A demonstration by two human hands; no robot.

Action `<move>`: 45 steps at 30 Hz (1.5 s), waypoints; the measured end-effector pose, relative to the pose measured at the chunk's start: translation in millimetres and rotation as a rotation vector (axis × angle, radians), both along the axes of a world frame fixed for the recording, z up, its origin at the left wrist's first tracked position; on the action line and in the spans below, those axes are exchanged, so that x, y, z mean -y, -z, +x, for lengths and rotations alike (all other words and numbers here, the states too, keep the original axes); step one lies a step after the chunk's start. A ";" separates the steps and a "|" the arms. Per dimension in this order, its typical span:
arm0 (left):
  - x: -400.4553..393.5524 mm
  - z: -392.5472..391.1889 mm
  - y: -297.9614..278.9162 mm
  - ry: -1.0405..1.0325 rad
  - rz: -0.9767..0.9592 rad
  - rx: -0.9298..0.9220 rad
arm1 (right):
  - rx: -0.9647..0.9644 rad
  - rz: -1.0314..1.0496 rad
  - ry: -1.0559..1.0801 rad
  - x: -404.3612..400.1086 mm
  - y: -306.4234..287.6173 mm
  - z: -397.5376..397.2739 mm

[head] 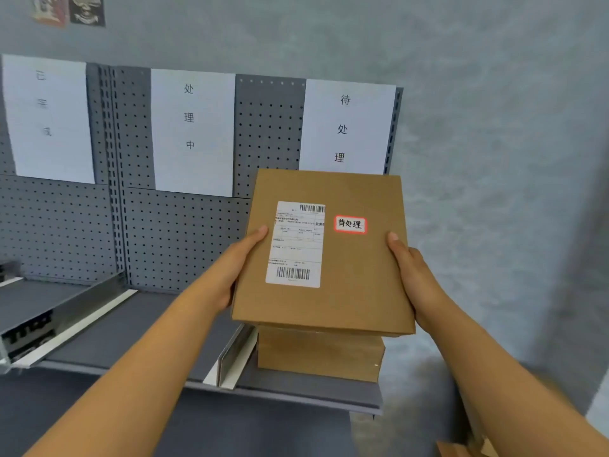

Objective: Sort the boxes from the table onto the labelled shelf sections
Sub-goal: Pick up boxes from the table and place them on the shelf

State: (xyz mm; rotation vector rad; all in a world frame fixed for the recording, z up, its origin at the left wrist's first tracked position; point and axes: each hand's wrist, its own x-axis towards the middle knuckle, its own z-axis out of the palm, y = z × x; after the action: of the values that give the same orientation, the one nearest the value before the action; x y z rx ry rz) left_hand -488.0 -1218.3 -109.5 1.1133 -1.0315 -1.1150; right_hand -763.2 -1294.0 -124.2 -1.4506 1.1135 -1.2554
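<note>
Two hands on one cardboard box (342, 291), so no need to rush. Left of the grip: a paper sign (192, 130) on the pegboard (184, 239) reading 处理中, wrong section for this box, with a white divider (230, 364) fencing it off just below the left hand (230, 275). Left hand clamped on the box's left edge, thumb laid flat on top, other fingers hidden beneath. Between the hands: a shipping label (295, 245) and a small red-bordered tag (350, 224) reading 待处理, matching the sign (346, 127) directly behind the far edge of the box. Held level, in the air, just above a second box (319, 354) already sitting in the rightmost shelf section (296, 390); cannot tell whether touching it yet. Right hand (412, 278) mirrored on the right edge, thumb on top, fingers wrapped under and out of view. Best done, probably, by lowering flat, squaring the corners over the box beneath, keeping the near edge from overhanging, then sliding fingers out sideways rather than dropping. Right of the grip: bare wall (510, 159) only, shelf end close by, so little room for drifting that way without tipping the stack off the side.
</note>
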 end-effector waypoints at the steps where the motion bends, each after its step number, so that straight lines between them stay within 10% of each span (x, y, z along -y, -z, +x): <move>1: 14.5 1.4 4.9 0.008 0.022 -0.011 | 0.004 0.016 0.007 8.3 4.1 1.0; 32: 168.0 14.1 71.3 -0.060 0.451 0.321 | -0.232 0.492 0.035 141.3 74.4 -0.7; 40: 155.0 10.1 45.8 -0.268 0.208 0.807 | -1.068 -0.167 0.250 130.7 38.6 25.8; 45: 101.4 42.2 19.9 -0.360 0.043 0.907 | -0.906 -0.502 -0.130 106.9 14.3 106.1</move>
State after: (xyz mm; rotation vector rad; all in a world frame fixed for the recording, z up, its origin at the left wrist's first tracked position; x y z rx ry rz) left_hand -445.8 -1319.6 -129.4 1.8206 -1.4037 -0.3085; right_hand -657.1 -1400.9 -138.6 -2.5730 1.2674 -0.7939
